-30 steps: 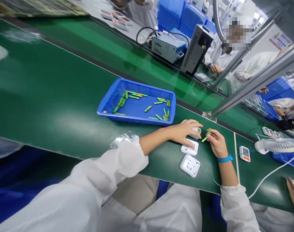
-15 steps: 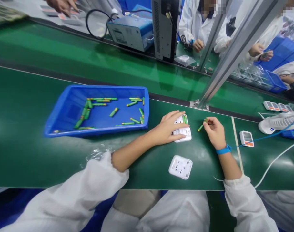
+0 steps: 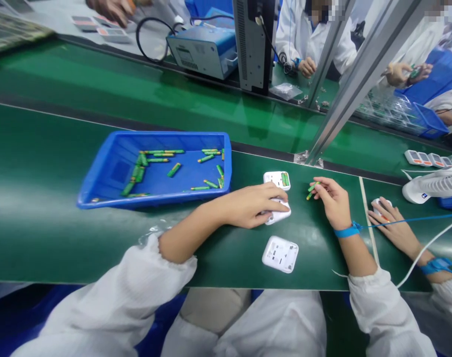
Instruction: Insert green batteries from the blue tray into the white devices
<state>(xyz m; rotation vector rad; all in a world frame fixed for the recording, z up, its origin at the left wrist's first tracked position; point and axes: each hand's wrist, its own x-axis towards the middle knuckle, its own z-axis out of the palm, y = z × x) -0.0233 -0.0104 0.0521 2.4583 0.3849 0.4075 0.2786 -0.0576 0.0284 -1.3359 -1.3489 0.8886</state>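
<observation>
My left hand (image 3: 257,204) rests over a white square electronic device (image 3: 280,214), its fingers curled across the top and the thumb at the near side. Just beyond it lies another white device (image 3: 273,178) with green batteries seated in its open compartment. A third white device (image 3: 280,254) lies back-up nearer the bench edge, apart from both hands. In the fingertips of my right hand (image 3: 332,198), which wears a blue wrist strap, are green AAA-size batteries (image 3: 309,195); at least two show. The blue bin (image 3: 155,198) at left contains several loose green batteries.
A co-worker's hand (image 3: 395,225) covers a small device right of the pale bench line. A white fan-like appliance (image 3: 430,187), cables and a row of devices (image 3: 428,158) stand at right. Metal posts (image 3: 345,109) and a blue-grey instrument (image 3: 203,49) are at the back.
My left hand has shifted nearer to me with a device under it, uncovering the device with batteries. My right hand keeps its batteries. A co-worker's hand has come onto the device at right.
</observation>
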